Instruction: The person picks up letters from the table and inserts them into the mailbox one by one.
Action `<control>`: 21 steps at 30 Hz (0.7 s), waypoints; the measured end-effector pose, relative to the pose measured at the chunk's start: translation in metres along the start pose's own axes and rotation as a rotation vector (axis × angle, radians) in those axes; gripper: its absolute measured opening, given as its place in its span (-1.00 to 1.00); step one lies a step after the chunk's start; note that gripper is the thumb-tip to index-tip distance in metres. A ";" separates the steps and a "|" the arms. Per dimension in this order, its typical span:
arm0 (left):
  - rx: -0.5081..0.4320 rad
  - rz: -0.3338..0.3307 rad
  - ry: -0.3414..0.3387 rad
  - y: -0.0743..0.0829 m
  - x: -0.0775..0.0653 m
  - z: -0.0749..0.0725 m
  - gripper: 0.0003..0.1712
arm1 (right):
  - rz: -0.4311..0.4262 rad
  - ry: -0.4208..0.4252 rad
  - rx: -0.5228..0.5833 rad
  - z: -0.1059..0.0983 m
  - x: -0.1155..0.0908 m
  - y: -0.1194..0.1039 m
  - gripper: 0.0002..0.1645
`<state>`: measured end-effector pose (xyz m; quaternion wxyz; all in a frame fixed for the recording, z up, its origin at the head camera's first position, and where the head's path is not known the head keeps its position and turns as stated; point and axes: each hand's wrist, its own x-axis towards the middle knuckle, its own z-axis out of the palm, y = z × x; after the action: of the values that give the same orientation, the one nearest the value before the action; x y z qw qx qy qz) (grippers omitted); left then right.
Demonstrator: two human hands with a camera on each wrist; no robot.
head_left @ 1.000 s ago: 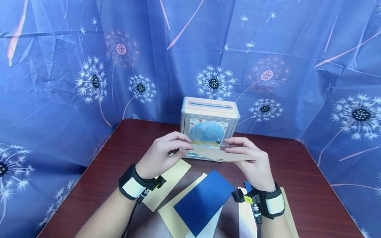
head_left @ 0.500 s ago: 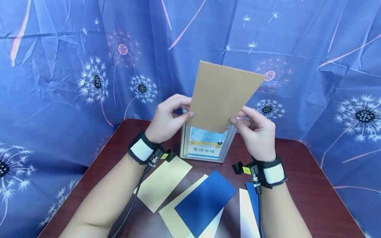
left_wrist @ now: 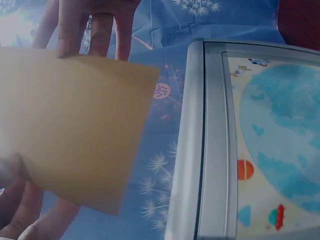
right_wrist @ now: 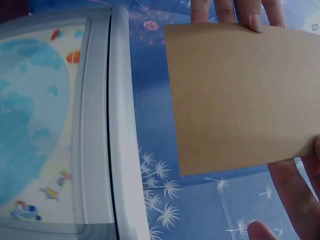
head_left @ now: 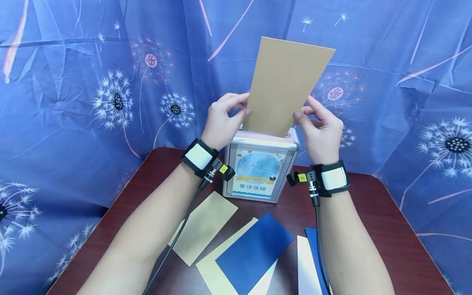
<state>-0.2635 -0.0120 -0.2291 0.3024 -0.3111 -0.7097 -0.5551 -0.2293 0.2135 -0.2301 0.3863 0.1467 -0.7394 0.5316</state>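
A plain brown paper envelope (head_left: 285, 84) stands nearly upright between both hands, its lower end over the top of the box (head_left: 291, 149). My left hand (head_left: 224, 121) pinches its left edge near the bottom, thumb on the near face. At the right edge, my right hand (head_left: 325, 133) pinches it the same way. In both wrist views a gap shows between the envelope (left_wrist: 75, 120) and the box's top edge. The envelope hides most of the box's top in the head view. The box has a silvery frame and a picture panel (right_wrist: 30, 110) with a blue globe.
On the dark red table (head_left: 354, 205) lie a pale tan envelope (head_left: 206, 227), a blue envelope (head_left: 254, 252) overlapping other paper pieces, and white and blue ones by the right forearm. A blue dandelion-print curtain (head_left: 206, 82) hangs behind the box. Cables run from both wrist cameras.
Both hands have lifted the brown envelope from in front of the box to above its top. It has turned from almost flat to nearly upright. The box has stayed put.
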 end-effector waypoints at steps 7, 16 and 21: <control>-0.018 -0.113 -0.025 -0.012 0.009 0.007 -0.62 | 0.019 0.012 -0.015 0.009 0.016 0.011 -0.55; -0.068 -0.212 -0.060 -0.028 0.010 0.006 -0.61 | 0.055 -0.037 -0.057 0.016 0.019 0.022 -0.55; -0.073 -0.243 -0.081 -0.030 0.013 0.005 -0.60 | 0.078 -0.045 -0.056 0.018 0.022 0.025 -0.54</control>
<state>-0.2957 -0.0110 -0.2383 0.1925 -0.2560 -0.7329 -0.6002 -0.2669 0.2117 -0.2338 0.3527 0.1186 -0.7676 0.5218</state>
